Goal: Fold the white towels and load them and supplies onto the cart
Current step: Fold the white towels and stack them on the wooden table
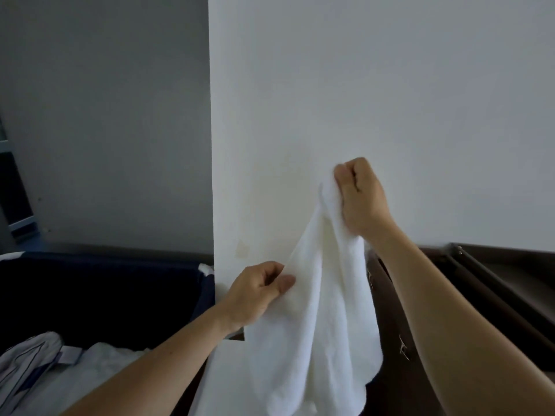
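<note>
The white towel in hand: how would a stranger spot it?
Start at the white wall corner. Before it hangs the white towel, its top gripped by the right hand, an edge pinched by the left hand. Unlike the linens in the dark bin, it is held aloft.

The soft white terry towel (315, 310) runs off the bottom edge, so its lower hem just isn't visible. The right hand (360, 199) has its fingertips buried in the top corner, and the left hand (255, 292) curls its own out of sight at the side fold. The blue-striped white cloth (27, 361) in the dark navy fabric bin (105, 295) gets cut by the left edge. The little speck (404, 349) on the dark brown wooden frame (495, 280) is too tiny to make out.
</note>
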